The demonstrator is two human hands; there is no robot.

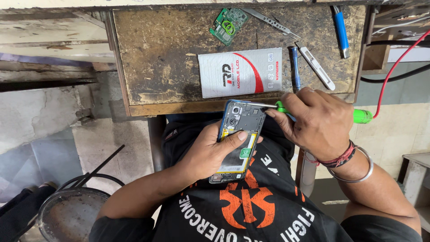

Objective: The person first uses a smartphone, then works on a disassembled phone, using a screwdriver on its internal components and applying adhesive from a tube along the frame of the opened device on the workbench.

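- The right hand (320, 123) closes its grip around a green-handled screwdriver (286, 110), fingers curled tight on the handle, whose far end (362, 116) sticks out past the hand.
- The screwdriver's thin metal shaft lies nearly level and points left, its tip touching the upper edge of an opened phone (237, 141), close to the camera corner.
- The left hand (210, 154) pinches that phone from its left side: the thumb lies across the exposed inside, over the yellow-edged battery area, and the fingers wrap behind (they are hidden).
- The phone has its back cover off, sits tilted, and is held over the person's lap, just below the near edge of the table (148, 58), not resting on it.
- The right wrist carries red thread bands and a metal bangle (360, 168).
- On the table, just above the phone, lies a white flat box (239, 71) with a red curve.
- Further up sit a green circuit board (229, 24) and metal tweezers (273, 21).
- Right of the box lie a blue-handled driver (294, 67), a silver flat tool (317, 67) and another blue tool (341, 29).
- A red wire (394, 67) runs down at the right.
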